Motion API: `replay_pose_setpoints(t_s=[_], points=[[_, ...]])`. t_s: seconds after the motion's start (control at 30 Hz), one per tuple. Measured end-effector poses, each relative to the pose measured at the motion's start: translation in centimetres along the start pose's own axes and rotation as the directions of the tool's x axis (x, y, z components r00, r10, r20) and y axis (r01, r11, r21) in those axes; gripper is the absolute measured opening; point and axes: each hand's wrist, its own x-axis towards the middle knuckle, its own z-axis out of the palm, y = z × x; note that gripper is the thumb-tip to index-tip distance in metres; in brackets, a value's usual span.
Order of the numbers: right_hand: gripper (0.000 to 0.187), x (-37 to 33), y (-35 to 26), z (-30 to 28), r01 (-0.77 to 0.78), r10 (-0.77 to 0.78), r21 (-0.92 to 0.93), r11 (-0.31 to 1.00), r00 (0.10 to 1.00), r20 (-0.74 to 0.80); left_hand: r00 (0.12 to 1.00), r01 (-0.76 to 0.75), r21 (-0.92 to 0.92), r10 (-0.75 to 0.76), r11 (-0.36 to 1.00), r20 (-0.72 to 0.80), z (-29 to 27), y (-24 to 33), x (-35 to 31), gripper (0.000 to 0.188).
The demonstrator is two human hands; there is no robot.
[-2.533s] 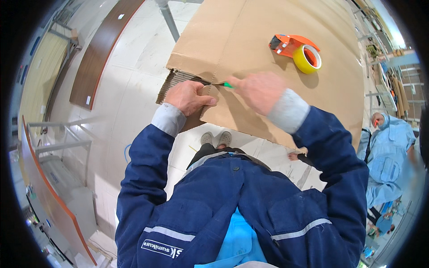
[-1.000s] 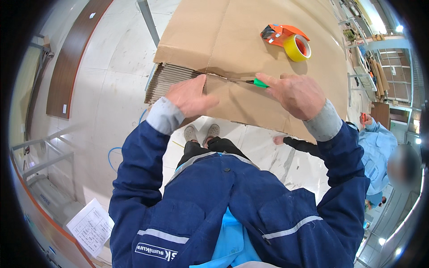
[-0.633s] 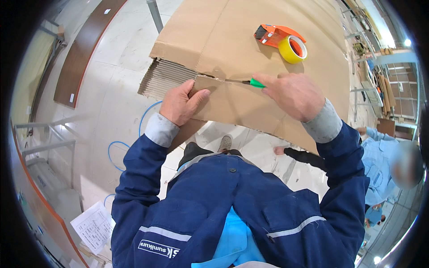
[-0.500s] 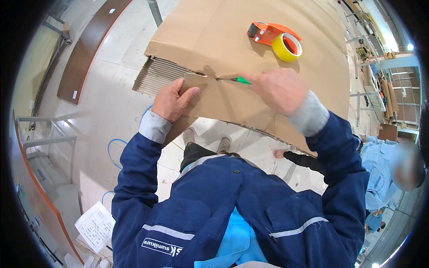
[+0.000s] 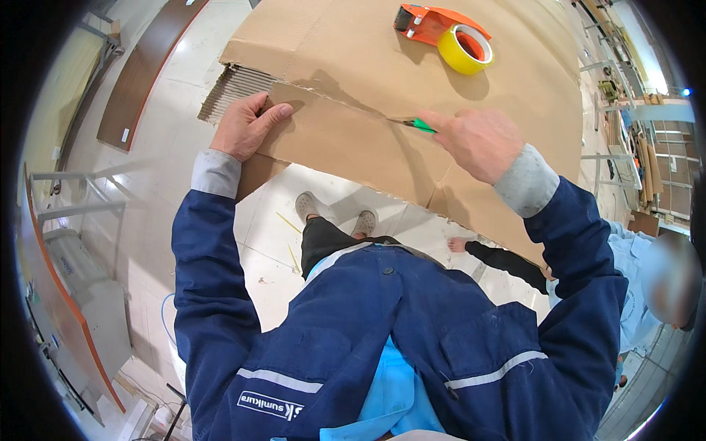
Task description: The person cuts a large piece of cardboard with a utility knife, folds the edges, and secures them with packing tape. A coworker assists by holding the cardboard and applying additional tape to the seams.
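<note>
A large sheet of brown cardboard lies in front of me, with a strip along its near edge partly cut apart from it. My right hand is closed round a green utility knife, whose dark blade sits in the cardboard at the end of the cut line. My left hand grips the strip's left end, thumb on top and fingers partly hidden beneath. Corrugated cardboard shows in the gap beside it. An orange tape dispenser with a yellow tape roll rests on the sheet beyond my right hand.
A brown board stands off to the left, and another red-edged panel is at the lower left. A co-worker in a light blue shirt is close on my right. My shoes show on the pale floor below the cardboard.
The knife has moved right along the cardboard, and the cut is longer. My left hand has shifted left with the strip's end. The tape dispenser sits higher in view.
</note>
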Motion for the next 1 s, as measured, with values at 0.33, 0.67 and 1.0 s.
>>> replay_pose_setpoints(t_s=[0.33, 0.67, 1.0], points=[[0.034, -4.3, 2.1, 2.0, -0.05, 0.051, 0.102, 0.994, 0.999, -0.014, 1.0, 0.0, -0.02, 0.0, 1.0, 0.01, 0.2, 0.3, -0.5, 0.032], [0.047, -6.8, 2.8, 4.0, -0.039, 0.045, 0.052, 0.998, 0.993, -0.112, 0.999, -0.006, 0.15, 0.013, 0.989, -0.044, 0.3, -0.7, -1.0, 0.033], [0.04, -9.3, 4.6, 5.7, -0.12, 0.119, 0.09, 0.989, 0.993, 0.014, 0.997, 0.031, 0.189, -0.018, 0.981, -0.073, -0.1, -1.2, -2.1, 0.031]])
